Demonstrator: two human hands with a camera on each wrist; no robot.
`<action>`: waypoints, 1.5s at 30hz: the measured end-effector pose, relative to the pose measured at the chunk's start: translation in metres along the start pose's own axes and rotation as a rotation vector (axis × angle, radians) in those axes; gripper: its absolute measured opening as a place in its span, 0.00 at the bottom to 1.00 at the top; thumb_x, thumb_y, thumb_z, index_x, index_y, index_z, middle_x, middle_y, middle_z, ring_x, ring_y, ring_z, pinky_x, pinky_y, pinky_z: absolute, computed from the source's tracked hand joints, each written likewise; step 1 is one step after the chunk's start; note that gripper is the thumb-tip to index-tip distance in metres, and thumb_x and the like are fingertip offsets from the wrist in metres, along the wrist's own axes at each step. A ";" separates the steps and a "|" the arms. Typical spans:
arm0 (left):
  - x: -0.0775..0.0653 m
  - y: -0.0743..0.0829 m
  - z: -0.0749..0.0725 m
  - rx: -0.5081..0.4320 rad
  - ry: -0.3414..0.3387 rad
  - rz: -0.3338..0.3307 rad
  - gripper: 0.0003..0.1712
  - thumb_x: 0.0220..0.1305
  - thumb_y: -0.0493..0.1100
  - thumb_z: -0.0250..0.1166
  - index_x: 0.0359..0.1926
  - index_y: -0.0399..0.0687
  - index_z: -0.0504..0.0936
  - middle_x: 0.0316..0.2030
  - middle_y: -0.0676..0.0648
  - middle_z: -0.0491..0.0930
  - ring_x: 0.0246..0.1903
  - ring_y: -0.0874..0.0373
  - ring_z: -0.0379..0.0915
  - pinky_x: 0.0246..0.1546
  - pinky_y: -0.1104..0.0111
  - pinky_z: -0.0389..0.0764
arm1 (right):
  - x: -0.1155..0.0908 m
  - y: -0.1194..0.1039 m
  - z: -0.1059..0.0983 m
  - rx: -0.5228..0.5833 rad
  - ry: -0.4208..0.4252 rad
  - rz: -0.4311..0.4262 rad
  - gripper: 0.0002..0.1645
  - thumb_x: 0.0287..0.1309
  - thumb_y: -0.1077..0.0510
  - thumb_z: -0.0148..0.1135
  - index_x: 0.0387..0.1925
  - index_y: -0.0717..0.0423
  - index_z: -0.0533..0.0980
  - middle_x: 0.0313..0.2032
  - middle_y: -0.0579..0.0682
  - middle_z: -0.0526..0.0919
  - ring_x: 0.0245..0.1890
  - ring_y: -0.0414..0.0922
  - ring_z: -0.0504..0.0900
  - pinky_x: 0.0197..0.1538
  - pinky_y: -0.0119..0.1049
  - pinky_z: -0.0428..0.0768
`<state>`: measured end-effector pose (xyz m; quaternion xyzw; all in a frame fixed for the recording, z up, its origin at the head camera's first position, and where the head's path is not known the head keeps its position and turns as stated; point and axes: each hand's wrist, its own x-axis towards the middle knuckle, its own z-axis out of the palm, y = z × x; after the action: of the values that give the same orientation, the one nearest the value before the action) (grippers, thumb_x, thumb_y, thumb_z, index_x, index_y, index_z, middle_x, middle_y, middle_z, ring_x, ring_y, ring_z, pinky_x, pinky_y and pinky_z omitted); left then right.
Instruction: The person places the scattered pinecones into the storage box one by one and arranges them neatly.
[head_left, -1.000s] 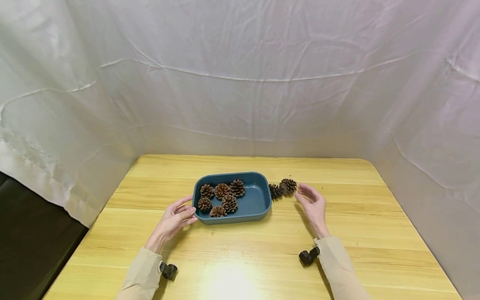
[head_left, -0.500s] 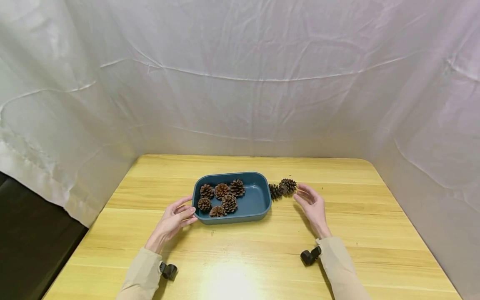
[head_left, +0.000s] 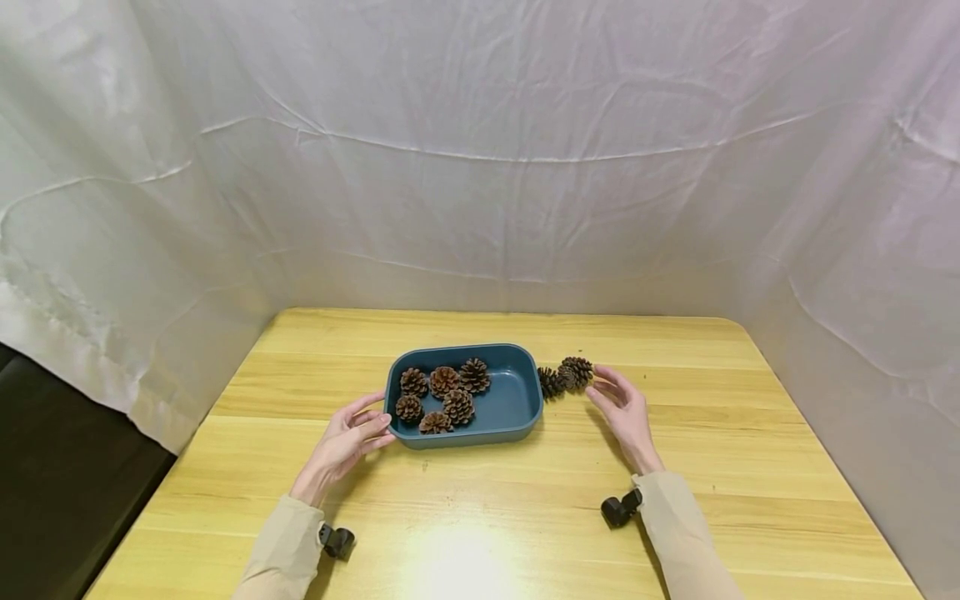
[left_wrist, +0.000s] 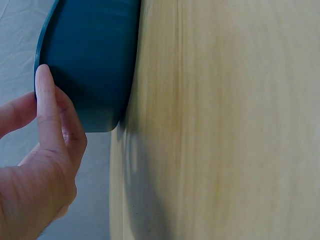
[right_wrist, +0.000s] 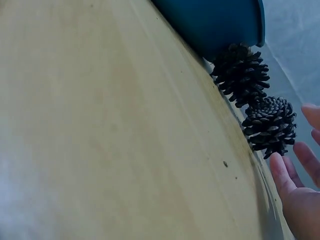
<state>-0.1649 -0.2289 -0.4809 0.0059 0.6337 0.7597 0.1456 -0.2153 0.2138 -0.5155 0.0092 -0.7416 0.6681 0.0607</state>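
A blue rectangular tub [head_left: 510,402] with rounded corners stands on the table. Several brown pine cones [head_left: 459,407] lie in its left and middle part. At the tub's left end my left hand [head_left: 343,443] holds the rim, thumb on the edge and other fingers about the corner; the left wrist view shows this grip. Outside the right end, one dark pine cone [right_wrist: 241,75] lies against the tub wall and a second pine cone [right_wrist: 271,126] touches the first. My right hand [head_left: 627,418] is beside that second cone, fingers loosely spread, thumb tip close to it; contact is unclear.
The wooden table [head_left: 465,492] carries everything. Pale cloth [head_left: 480,183] hangs behind it and along both sides. A dark surface [head_left: 67,475] lies past the left edge. Each sleeve cuff bears a small black wrist camera [head_left: 621,509].
My right hand has shifted very slightly while staying beside the outer pine cone. The left hand, the tub and the cones look the same as before.
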 end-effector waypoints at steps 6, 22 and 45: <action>0.000 0.000 0.000 0.002 -0.001 0.002 0.38 0.72 0.30 0.56 0.77 0.30 0.49 0.40 0.51 0.77 0.36 0.64 0.80 0.47 0.73 0.89 | 0.004 -0.002 0.002 -0.002 -0.002 0.031 0.34 0.67 0.62 0.63 0.72 0.60 0.65 0.72 0.60 0.66 0.67 0.54 0.69 0.56 0.12 0.75; -0.001 0.000 -0.001 0.012 0.001 -0.002 0.39 0.72 0.30 0.57 0.77 0.30 0.49 0.40 0.52 0.77 0.36 0.64 0.79 0.48 0.72 0.89 | 0.022 -0.001 0.011 -0.194 -0.053 0.007 0.35 0.64 0.63 0.65 0.70 0.61 0.66 0.77 0.60 0.55 0.66 0.60 0.68 0.66 0.37 0.75; 0.000 0.001 -0.001 0.007 -0.012 -0.007 0.39 0.73 0.30 0.55 0.77 0.30 0.48 0.40 0.52 0.79 0.36 0.63 0.82 0.47 0.73 0.89 | 0.017 -0.001 0.011 -0.075 0.144 0.101 0.13 0.62 0.55 0.70 0.43 0.57 0.78 0.42 0.40 0.81 0.39 0.31 0.77 0.44 0.18 0.80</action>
<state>-0.1650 -0.2304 -0.4799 0.0090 0.6355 0.7569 0.1521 -0.2332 0.2035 -0.5136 -0.0785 -0.7594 0.6408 0.0806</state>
